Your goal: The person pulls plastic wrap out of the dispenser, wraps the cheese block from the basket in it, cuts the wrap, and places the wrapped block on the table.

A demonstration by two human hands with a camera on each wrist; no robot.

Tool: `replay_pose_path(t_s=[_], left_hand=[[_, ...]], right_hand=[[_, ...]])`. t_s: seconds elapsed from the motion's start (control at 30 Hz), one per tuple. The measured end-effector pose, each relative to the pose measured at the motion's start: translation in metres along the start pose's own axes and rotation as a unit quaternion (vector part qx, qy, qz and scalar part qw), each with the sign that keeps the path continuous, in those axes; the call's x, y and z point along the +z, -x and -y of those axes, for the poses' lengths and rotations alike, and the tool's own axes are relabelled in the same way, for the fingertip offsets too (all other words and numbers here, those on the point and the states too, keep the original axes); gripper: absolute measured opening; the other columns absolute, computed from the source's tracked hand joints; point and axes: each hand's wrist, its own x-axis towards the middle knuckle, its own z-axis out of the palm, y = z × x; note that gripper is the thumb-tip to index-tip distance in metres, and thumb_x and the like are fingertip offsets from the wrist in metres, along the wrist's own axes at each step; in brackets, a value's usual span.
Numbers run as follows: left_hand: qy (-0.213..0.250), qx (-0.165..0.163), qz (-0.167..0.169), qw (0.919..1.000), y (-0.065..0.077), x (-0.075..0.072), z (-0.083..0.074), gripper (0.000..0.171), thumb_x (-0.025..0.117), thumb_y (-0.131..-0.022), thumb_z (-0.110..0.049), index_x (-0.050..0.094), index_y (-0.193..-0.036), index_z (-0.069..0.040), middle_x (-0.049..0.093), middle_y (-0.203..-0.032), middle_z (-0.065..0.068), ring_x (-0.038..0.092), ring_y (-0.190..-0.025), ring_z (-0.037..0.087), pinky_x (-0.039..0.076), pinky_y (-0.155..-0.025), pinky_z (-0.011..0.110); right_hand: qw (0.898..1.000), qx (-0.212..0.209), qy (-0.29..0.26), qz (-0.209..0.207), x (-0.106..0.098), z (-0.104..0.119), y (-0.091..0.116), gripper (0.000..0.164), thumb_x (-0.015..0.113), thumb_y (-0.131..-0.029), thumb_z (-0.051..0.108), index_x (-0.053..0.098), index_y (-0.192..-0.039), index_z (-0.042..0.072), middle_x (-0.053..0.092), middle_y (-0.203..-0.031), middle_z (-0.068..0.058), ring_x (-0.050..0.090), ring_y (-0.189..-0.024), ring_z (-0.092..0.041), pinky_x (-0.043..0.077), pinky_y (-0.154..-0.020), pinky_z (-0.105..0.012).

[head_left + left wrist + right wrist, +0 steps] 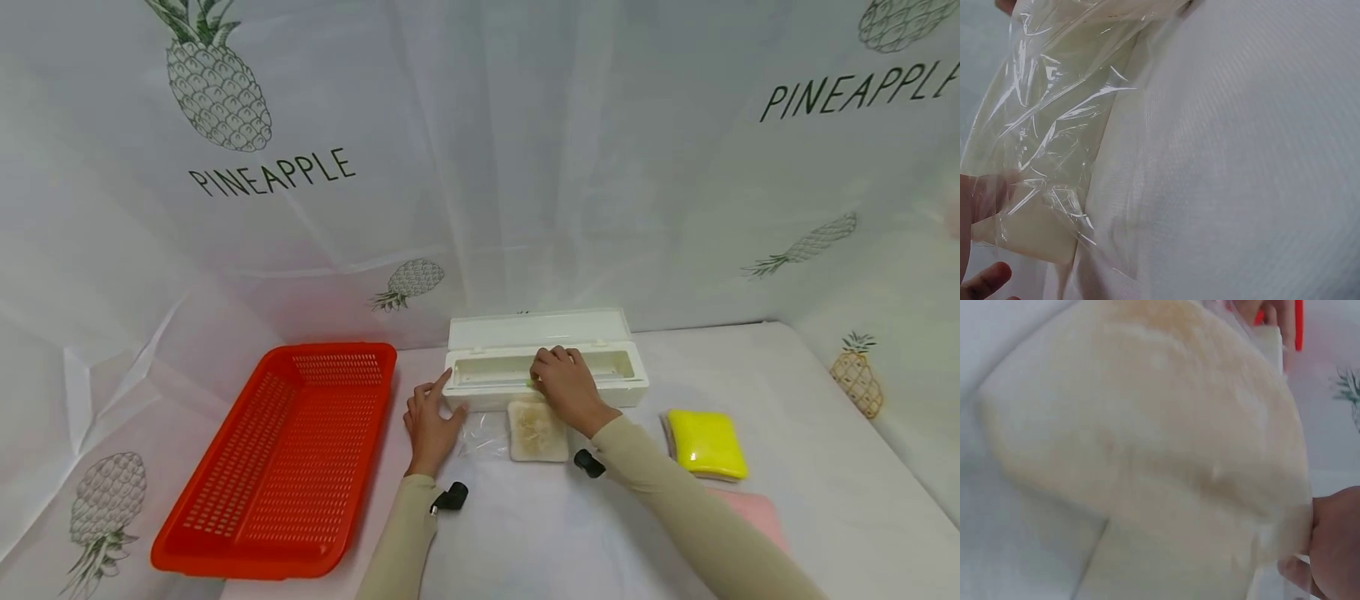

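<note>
A long white cling film dispenser (545, 396) stands with its lid raised at the back of the table. Clear film (1054, 125) hangs wrinkled down its front at the left. My left hand (433, 429) holds the dispenser's left end, thumb at the front and fingers at the side. At the front rim, my right hand (567, 387) has curled fingers pinching a small yellow-green slider (532, 383), mostly hidden. Below that hand a pale, brown-centred bread slice (537, 431) lies against the dispenser's front; it fills much of the right wrist view, blurred.
A red perforated basket (307, 467) stands to the left of my left arm. Right of my right arm lies a glossy yellow square pad (707, 443), with a pink flat piece (750, 512) partly under the sleeve. A pineapple-print sheet (525, 167) hangs behind the table.
</note>
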Motion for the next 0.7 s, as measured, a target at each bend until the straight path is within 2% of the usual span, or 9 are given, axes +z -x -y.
replay_pose_path(t_s=[0.17,0.4,0.7], left_hand=[[0.000,0.001,0.001,1.0000,0.001,-0.001,0.000,0.068,0.085,-0.086,-0.014,0.063,-0.149,-0.024,0.055,-0.130,0.018,0.046,-0.119,0.040,0.029,-0.100,0.058],[-0.002,0.005,0.005,1.0000,0.001,0.001,-0.001,0.068,0.085,-0.086,-0.014,0.063,-0.149,-0.023,0.054,-0.130,0.020,0.046,-0.117,0.040,0.029,-0.098,0.058],[-0.002,0.001,0.005,1.0000,0.001,-0.001,0.001,0.068,0.085,-0.086,-0.014,0.062,-0.149,-0.023,0.054,-0.130,0.019,0.045,-0.118,0.039,0.029,-0.098,0.058]], right_hand=[[1.000,-0.009,-0.003,-0.002,-0.005,-0.010,0.004,0.015,0.086,-0.088,0.017,0.072,-0.093,0.014,0.063,-0.100,0.000,0.058,-0.097,-0.025,0.047,-0.097,-0.049],[1.000,-0.004,-0.004,0.026,-0.010,-0.019,0.007,0.012,0.083,-0.091,0.020,0.073,-0.096,0.014,0.063,-0.101,0.001,0.057,-0.098,-0.024,0.047,-0.099,-0.049],[1.000,-0.006,-0.010,0.026,-0.017,-0.030,0.014,0.013,0.085,-0.089,0.018,0.073,-0.094,0.014,0.064,-0.100,0.000,0.057,-0.096,-0.025,0.047,-0.097,-0.050]])
